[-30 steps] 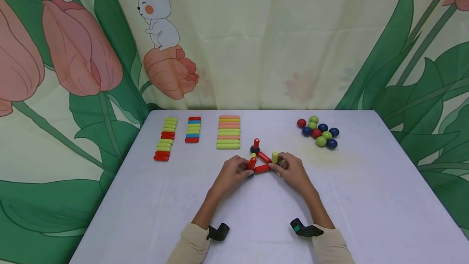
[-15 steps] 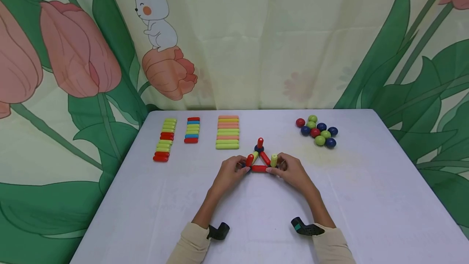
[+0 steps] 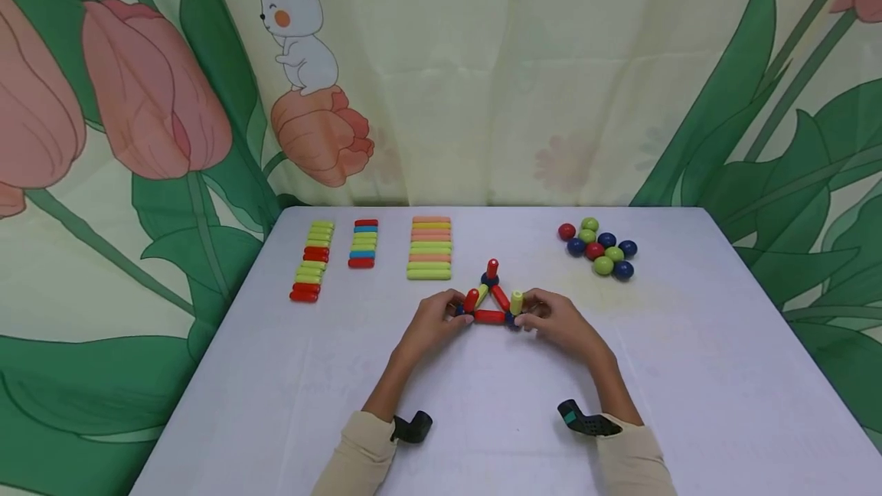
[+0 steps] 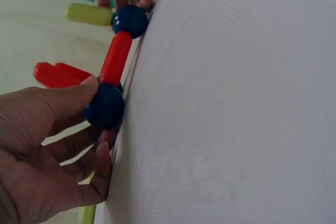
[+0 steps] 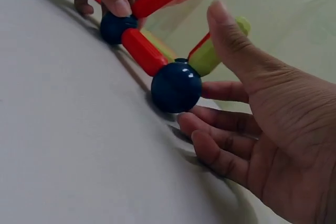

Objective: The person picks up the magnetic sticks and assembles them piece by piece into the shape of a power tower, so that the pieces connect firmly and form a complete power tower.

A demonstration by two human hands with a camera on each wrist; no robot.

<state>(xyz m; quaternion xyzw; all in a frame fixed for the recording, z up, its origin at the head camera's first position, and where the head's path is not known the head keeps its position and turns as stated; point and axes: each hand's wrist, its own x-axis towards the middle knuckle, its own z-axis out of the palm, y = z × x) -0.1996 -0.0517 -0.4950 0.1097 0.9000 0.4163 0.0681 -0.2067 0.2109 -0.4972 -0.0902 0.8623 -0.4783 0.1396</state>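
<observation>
A triangular frame of rods and dark blue balls sits on the table between the hands, a red rod (image 3: 490, 317) along its near side. Upright rods stand on its corner balls: red at the left and far corners, a yellow-green rod (image 3: 517, 302) at the right. My left hand (image 3: 434, 320) pinches the left corner ball (image 4: 105, 106) between thumb and fingers. Beside the right corner ball (image 5: 176, 87) is my right hand (image 3: 556, 321), its thumb lifted off the ball and its fingers loosely bent, at least one apparently touching the ball's side.
Coloured rods lie in rows at the back left: a left row (image 3: 311, 262), a short row (image 3: 363, 243) and a row of longer rods (image 3: 430, 249). Loose red, green and blue balls (image 3: 603, 265) are grouped at the back right. A printed curtain (image 3: 482, 98) hangs behind the table.
The triangular frame has turned slightly, its far corner shifting right and its near side levelling. My right hand has loosened from the right corner and drawn back a little to the right.
</observation>
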